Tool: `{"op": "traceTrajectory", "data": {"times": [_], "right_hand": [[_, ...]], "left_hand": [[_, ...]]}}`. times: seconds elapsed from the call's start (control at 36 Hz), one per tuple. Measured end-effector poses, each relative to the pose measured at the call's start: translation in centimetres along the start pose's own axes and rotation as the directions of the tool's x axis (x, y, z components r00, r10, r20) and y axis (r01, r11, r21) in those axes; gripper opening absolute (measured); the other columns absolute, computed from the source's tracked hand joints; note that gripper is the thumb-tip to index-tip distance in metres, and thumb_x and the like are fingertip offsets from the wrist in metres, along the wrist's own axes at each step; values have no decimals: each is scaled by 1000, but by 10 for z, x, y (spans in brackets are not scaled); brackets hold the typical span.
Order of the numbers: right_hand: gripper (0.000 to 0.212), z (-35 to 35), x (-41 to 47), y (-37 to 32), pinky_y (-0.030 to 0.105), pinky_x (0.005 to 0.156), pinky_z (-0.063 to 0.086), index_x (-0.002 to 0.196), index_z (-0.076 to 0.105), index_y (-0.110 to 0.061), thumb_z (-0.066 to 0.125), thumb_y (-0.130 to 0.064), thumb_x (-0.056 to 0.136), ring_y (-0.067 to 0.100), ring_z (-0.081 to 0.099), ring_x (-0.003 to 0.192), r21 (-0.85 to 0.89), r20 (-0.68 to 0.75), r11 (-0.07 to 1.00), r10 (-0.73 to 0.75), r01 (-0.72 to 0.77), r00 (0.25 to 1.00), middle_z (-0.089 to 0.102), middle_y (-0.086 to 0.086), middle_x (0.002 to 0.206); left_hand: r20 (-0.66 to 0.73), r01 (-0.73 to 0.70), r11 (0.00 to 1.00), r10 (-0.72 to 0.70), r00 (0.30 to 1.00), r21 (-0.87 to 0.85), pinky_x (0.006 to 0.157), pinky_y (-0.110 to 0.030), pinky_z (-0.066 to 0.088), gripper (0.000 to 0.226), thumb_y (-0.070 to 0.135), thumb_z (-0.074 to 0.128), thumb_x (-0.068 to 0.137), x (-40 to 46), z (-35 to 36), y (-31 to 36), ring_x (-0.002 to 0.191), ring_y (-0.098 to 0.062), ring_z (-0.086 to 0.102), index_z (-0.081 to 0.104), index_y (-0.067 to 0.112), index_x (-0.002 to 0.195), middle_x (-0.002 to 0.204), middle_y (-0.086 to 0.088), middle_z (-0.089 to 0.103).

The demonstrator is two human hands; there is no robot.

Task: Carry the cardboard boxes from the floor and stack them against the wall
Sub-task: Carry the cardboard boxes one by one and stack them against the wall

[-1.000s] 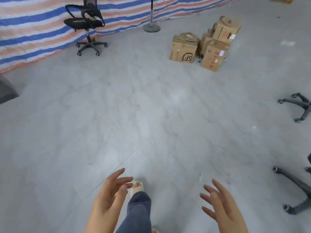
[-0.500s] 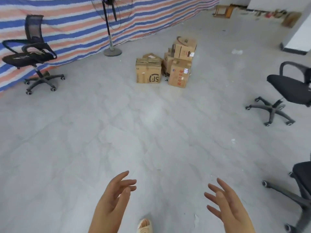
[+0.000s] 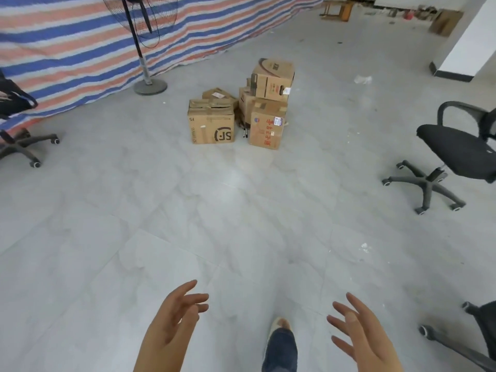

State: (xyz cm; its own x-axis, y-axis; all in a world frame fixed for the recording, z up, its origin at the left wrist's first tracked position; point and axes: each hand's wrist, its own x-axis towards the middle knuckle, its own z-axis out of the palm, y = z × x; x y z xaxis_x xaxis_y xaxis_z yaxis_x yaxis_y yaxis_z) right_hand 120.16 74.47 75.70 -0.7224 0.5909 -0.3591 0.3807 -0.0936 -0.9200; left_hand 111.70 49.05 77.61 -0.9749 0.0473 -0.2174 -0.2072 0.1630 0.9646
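Several cardboard boxes stand clustered on the grey floor ahead. A box with a black "SF" logo point(image 3: 211, 125) is at the left, a taller box with red print point(image 3: 266, 127) at the right, and another box point(image 3: 273, 79) sits stacked on top behind it. More boxes are partly hidden behind these. My left hand point(image 3: 174, 322) and my right hand point(image 3: 359, 336) are held out low in front of me, palms facing each other, fingers spread and empty, far short of the boxes.
A striped tarp point(image 3: 80, 49) covers the left wall, with a standing fan point(image 3: 146, 44) before it. Black office chairs stand at the left point(image 3: 18, 124), the right point(image 3: 451, 159) and the lower right point(image 3: 480, 334). A white pillar point(image 3: 467, 49) rises far right. My foot point(image 3: 280, 342) steps forward.
The view has swung toward the boxes, which are now closer and centred. Both hands stay open and empty in front of me. A different foot is forward.
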Motion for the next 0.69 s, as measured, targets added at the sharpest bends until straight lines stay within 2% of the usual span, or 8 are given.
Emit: {"op": "traceTrajectory", "data": {"times": [0.06,0.08,0.19,0.25,0.33,0.42,0.5,0.69], "right_hand": [[27,-6,42,-20,20,74,54,117,57,-22,45,-9,96,0,66,89,6,5,1000,-25,25,1000,67,-5,107],[26,-10,62,-31,19,74,54,115,58,-22,45,-9,96,1,67,90,4,9,999,-38,38,999,68,-5,106],[26,-22,138,-74,19,73,55,108,61,-27,45,-9,97,4,69,86,-23,24,997,-75,76,997,74,-7,94],[26,-24,171,-85,21,73,56,109,61,-25,45,-8,97,4,69,86,-32,31,998,-56,56,998,73,-5,96],[26,-18,210,-98,32,71,57,108,60,-25,45,-7,97,1,68,85,-50,61,999,-15,18,998,69,-4,103],[27,-5,245,-110,32,75,50,107,60,-25,45,-6,97,6,69,83,-67,119,998,28,-20,992,69,-3,104],[29,14,282,-119,32,75,49,106,60,-27,45,-5,96,2,69,82,-101,160,994,63,-47,985,68,-4,105],[29,61,381,-158,34,77,50,105,59,-32,48,-8,95,2,69,83,-98,101,995,39,-29,994,69,-7,104]], "left_hand": [[-28,12,1000,-12,1000,-13,86,-34,50,53,-5,51,93,28,23,6,86,-11,70,67,46,91,93,4,74],[-35,13,1000,-14,999,-24,85,-34,51,55,-6,51,93,42,36,13,85,-11,70,67,46,90,93,4,74],[-35,-25,999,23,999,-45,84,-32,52,38,18,51,78,97,89,43,86,-11,70,67,50,89,95,3,74],[-33,-37,999,36,999,-36,85,-31,51,39,16,52,82,121,113,49,87,-10,70,66,51,89,95,4,74],[-18,-27,999,26,1000,-37,83,-25,53,38,21,49,74,151,136,60,87,-10,70,65,51,91,96,5,73],[-29,2,1000,-2,1000,6,81,-24,53,41,20,48,72,184,144,65,87,-11,70,65,53,91,94,5,74],[-57,39,999,-38,998,21,82,-27,52,43,20,47,70,224,147,65,84,-10,70,64,57,85,89,7,74],[-13,37,999,-37,999,10,84,-28,52,40,22,48,74,347,165,87,85,-11,70,65,54,91,94,5,74]]}}
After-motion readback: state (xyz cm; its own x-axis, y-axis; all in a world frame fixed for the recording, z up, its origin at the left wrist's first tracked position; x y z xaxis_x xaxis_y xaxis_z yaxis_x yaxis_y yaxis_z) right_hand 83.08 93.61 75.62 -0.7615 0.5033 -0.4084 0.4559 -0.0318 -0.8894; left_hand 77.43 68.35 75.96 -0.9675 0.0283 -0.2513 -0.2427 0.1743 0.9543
